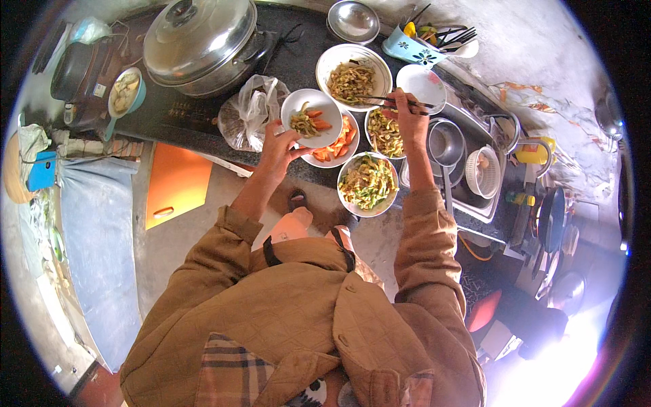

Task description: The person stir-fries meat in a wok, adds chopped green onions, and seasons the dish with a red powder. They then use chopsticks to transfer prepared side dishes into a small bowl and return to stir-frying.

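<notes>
My left hand (278, 150) grips the rim of a small white plate (328, 104) that bears carrot pieces and some pale shredded food. This plate partly covers a dish of sliced carrots (342, 138) below it. In my right hand (408, 116) is a pair of dark chopsticks (379, 98), their tips over the edge of a large white bowl (385, 66) of brownish shredded food. Beneath my right wrist, partly hidden, is a bowl of sliced food (385, 133). Nearer to me stands a bowl of mixed greens (368, 185). An upturned-looking white dish (421, 87) sits beyond the right hand.
A lidded steel pot (201, 48) and a tied plastic bag (254, 114) stand on the dark counter to the left. Right of the bowls is a steel sink (488, 208) with a saucepan (446, 142) and a white basket (483, 173). A blue utensil holder (414, 48) stands behind.
</notes>
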A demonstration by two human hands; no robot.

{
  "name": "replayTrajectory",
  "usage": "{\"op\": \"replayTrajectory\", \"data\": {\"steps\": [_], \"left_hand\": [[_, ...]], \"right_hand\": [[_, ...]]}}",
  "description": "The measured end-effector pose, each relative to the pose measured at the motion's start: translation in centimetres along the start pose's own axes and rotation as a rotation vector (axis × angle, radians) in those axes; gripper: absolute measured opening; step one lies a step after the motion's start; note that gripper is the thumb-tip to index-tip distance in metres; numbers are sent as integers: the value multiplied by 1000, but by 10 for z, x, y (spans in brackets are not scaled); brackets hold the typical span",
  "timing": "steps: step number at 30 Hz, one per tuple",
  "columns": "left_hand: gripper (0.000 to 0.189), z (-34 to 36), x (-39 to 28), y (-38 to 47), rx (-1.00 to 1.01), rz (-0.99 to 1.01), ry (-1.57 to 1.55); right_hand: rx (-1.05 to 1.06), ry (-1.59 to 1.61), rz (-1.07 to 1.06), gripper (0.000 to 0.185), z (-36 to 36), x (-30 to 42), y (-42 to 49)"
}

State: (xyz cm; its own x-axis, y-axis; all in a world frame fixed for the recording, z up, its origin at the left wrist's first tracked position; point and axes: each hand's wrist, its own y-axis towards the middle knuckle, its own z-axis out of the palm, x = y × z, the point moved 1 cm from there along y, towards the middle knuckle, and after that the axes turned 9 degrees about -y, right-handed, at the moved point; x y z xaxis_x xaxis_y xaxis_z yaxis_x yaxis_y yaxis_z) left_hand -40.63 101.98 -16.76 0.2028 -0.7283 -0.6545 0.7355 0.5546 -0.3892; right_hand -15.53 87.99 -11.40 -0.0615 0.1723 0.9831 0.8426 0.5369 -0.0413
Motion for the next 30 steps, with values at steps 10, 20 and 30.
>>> {"op": "replayTrajectory", "data": {"steps": [10, 20, 30], "left_hand": [[67, -1, -4, -6, 0, -1, -17], [62, -3, -4, -1, 34, -30, 15], [63, -3, 1, 2, -26, -26, 8]], "right_hand": [[-149, -32, 66, 30, 5, -48, 20], [-304, 499, 186, 28, -12, -65, 3], [-132, 188, 49, 30, 19, -45, 17]]}}
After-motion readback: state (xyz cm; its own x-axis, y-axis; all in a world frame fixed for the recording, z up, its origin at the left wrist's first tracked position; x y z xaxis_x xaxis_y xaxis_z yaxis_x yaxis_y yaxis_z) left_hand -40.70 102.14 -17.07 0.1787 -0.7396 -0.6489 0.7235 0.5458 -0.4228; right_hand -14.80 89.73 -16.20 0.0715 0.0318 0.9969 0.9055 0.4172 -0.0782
